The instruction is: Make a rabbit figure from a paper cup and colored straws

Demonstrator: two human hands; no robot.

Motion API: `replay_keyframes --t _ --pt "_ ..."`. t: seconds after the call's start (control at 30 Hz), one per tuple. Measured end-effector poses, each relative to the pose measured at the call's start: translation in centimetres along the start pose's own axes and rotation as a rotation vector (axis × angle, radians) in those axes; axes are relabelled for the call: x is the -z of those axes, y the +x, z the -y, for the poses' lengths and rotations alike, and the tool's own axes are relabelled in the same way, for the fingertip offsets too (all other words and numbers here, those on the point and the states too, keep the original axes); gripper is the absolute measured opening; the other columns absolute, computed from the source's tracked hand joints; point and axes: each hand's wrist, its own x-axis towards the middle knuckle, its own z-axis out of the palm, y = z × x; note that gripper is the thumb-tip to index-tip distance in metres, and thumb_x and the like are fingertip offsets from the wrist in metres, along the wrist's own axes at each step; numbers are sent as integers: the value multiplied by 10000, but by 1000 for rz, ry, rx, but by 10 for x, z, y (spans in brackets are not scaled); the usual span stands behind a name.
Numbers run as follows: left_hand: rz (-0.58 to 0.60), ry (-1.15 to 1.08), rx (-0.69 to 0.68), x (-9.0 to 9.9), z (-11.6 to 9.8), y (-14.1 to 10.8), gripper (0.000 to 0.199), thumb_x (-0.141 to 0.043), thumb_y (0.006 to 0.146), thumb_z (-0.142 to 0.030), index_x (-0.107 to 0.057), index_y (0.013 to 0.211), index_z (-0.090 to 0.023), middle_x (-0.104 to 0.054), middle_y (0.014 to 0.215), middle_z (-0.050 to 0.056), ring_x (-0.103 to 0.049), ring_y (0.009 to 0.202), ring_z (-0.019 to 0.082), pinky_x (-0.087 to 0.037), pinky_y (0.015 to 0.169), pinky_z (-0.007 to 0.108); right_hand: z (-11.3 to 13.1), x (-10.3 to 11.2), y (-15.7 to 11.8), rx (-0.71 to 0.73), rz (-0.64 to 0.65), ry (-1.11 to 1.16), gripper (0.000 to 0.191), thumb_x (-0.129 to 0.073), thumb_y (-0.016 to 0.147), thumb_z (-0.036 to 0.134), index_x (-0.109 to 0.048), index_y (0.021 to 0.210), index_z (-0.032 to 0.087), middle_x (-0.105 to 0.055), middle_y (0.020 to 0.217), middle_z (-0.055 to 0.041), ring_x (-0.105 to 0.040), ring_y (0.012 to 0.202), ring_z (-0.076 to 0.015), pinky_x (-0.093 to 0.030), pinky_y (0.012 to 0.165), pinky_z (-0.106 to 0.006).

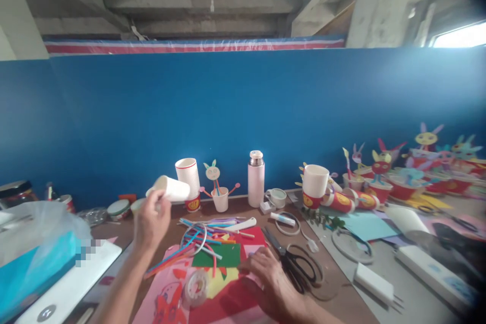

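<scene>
In the head view, the left hand (154, 220) has its fingers closed around one end of a white cup (176, 190), which extends sideways from them above the table (114, 229), probably held there to keep its side uncovered. The right hand (264, 269), half-curled, lies over coloured papers (224, 257), perhaps steadying them; whether it grips anything, I cannot tell. Stacked cups (188, 177) stand behind, seemingly out of the way.

Pink thermos (256, 183) stands before blue partition (235, 101); white charger (373, 283) lies near white power strip (433, 272) at right.
</scene>
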Motion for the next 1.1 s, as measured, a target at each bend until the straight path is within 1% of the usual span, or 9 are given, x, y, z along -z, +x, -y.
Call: replay_keyframes --t 0.17,0.33,0.47,0.57,0.67,0.77,0.9,0.97,1.1 --pt "289 -506 85 -19 -34 -80 213 -470 792 -374 -549 873 -193 -654 798 44 -626 745 196 -482 685 261 -7 2 -2 -163 -74 174 325 -517 788 176 -499 1110 213 -604 1036 -67 -553 943 -199 -434 830 -319" --pt "378 -780 226 -27 -53 -120 209 -512 769 -421 -557 805 -220 -629 717 26 -620 687 198 -498 620 267 -11 4 2 -342 -88 274 645 -622 716 256 -337 1291 202 -450 1276 -127 -448 1153 -260 -455 877 -350" --pt "392 -854 249 -31 -56 -129 240 -550 733 -453 -592 771 -220 -640 711 40 -618 671 208 -507 604 281 -5 7 21 -351 -15 209 782 -720 610 272 -351 1295 195 -482 1253 -140 -454 1141 -304 -393 934 -424" --pt "348 -828 239 -33 -47 -134 244 -598 693 -452 -630 771 -223 -662 718 49 -636 680 221 -523 629 294 1 5 37 -309 9 231 686 -703 615 221 -423 1240 181 -549 1176 -120 -507 1071 -284 -400 912 -401" --pt "260 -816 264 -35 -34 -139 278 -626 680 -429 -651 884 -242 -691 903 66 -645 869 253 -523 758 314 6 1 47 -320 -27 339 496 -637 665 167 -511 1143 204 -608 1070 -61 -559 955 -227 -445 821 -323" --pt "253 -878 258 -33 -28 -139 295 -589 738 -398 -617 992 -252 -631 1111 71 -569 1066 250 -469 898 323 9 -7 50 -374 -74 478 436 -623 673 144 -540 1095 212 -630 1005 -31 -576 880 -198 -459 757 -288" --pt "223 -969 317 -30 -33 -134 567 -602 732 -393 -400 1244 -255 -462 1328 99 -442 1211 254 -459 924 327 10 -21 50 -387 -100 718 370 -626 727 238 -537 1085 202 -633 990 -42 -592 878 -208 -478 737 -305" --pt "271 -994 347 -30 -35 -132 680 -616 710 -412 -315 1297 -251 -471 1323 110 -450 1203 261 -487 887 324 11 -28 49 -338 -95 852 402 -629 744 310 -521 1114 196 -621 1024 -60 -593 903 -221 -483 754 -327" --pt "407 -975 353 -31 -37 -138 716 -640 673 -418 -329 1300 -267 -592 1194 93 -572 1069 266 -529 813 329 15 -34 46 -247 -53 958 442 -629 763 334 -489 1161 203 -590 1086 -80 -580 957 -225 -482 794 -341"
